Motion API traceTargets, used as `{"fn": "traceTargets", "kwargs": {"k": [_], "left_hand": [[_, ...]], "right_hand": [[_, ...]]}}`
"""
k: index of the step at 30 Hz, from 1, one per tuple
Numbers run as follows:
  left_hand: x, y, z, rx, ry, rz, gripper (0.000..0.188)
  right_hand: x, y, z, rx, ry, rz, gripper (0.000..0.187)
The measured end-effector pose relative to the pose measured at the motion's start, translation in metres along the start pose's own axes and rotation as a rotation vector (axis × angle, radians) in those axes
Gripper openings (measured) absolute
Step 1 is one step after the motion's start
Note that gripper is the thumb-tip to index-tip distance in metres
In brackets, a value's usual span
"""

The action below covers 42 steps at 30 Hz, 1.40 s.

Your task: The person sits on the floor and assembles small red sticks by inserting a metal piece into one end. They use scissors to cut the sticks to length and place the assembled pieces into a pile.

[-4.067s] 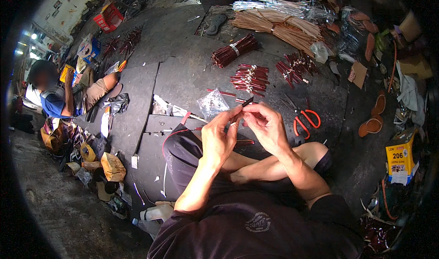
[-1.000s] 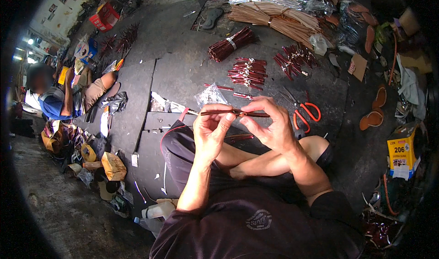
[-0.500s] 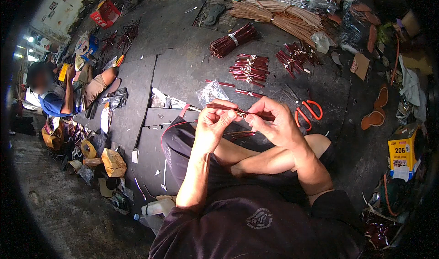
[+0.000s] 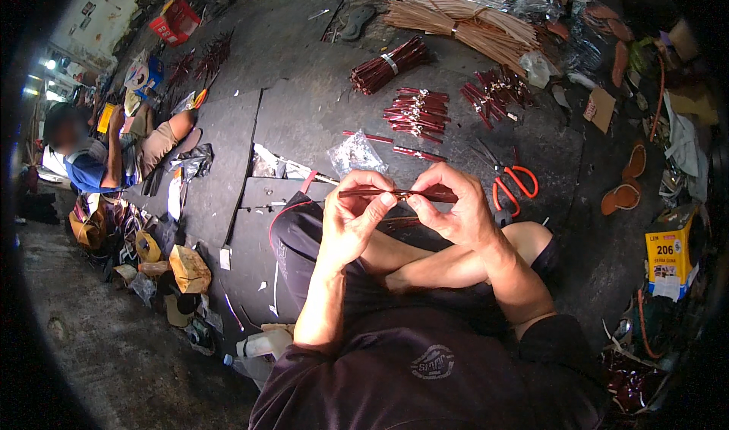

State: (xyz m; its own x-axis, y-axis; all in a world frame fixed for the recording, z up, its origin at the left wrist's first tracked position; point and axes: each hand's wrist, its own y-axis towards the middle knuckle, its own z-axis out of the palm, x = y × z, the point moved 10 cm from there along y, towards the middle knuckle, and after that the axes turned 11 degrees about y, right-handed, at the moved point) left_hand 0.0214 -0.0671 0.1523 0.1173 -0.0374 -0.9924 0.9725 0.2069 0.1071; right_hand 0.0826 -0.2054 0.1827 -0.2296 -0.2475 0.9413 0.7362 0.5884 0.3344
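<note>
Above my crossed legs, both hands are closed on a thin dark red strap (image 4: 358, 192) with a small shiny metal fitting (image 4: 402, 195) near its middle. My left hand (image 4: 351, 214) pinches one side between thumb and fingers. My right hand (image 4: 457, 210) pinches the other side, thumb close to the fitting. The fingertips partly hide the fitting. Beyond the hands lie a single strap (image 4: 419, 154), a clear plastic bag (image 4: 355, 154) and a stack of red straps (image 4: 416, 115) with metal fittings. Orange-handled scissors (image 4: 516, 190) rest right of my right hand.
Farther off are a tied bundle of red strips (image 4: 387, 66), more straps (image 4: 497, 96) and a long tan bundle (image 4: 463, 29). On the right lie brown sole pieces (image 4: 624, 195) and a yellow can (image 4: 668, 252). A person (image 4: 95, 157) sits at left among bags.
My left hand has tilted, and the strap now lies straighter and more level between my hands. Both hands still grip it.
</note>
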Motion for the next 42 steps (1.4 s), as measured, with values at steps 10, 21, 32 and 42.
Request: {"fn": "traceTargets", "kwargs": {"k": [10, 21, 32, 42], "left_hand": [[0.021, -0.001, -0.01, -0.096, -0.075, -0.21, 0.039], [-0.022, -0.004, 0.006, -0.213, 0.272, 0.098, 0.046], [-0.025, 0.001, 0.005, -0.325, 0.16, 0.065, 0.055], [0.012, 0.002, -0.011, -0.168, -0.056, -0.097, 0.018]], "right_hand": [[0.046, 0.001, 0.008, 0.044, -0.523, -0.449, 0.027], [0.019, 0.004, -0.003, 0.048, -0.519, -0.153, 0.015], [0.019, 0.004, -0.007, -0.082, -0.454, -0.183, 0.018], [0.022, 0.004, -0.013, -0.057, -0.394, -0.167, 0.019]]}}
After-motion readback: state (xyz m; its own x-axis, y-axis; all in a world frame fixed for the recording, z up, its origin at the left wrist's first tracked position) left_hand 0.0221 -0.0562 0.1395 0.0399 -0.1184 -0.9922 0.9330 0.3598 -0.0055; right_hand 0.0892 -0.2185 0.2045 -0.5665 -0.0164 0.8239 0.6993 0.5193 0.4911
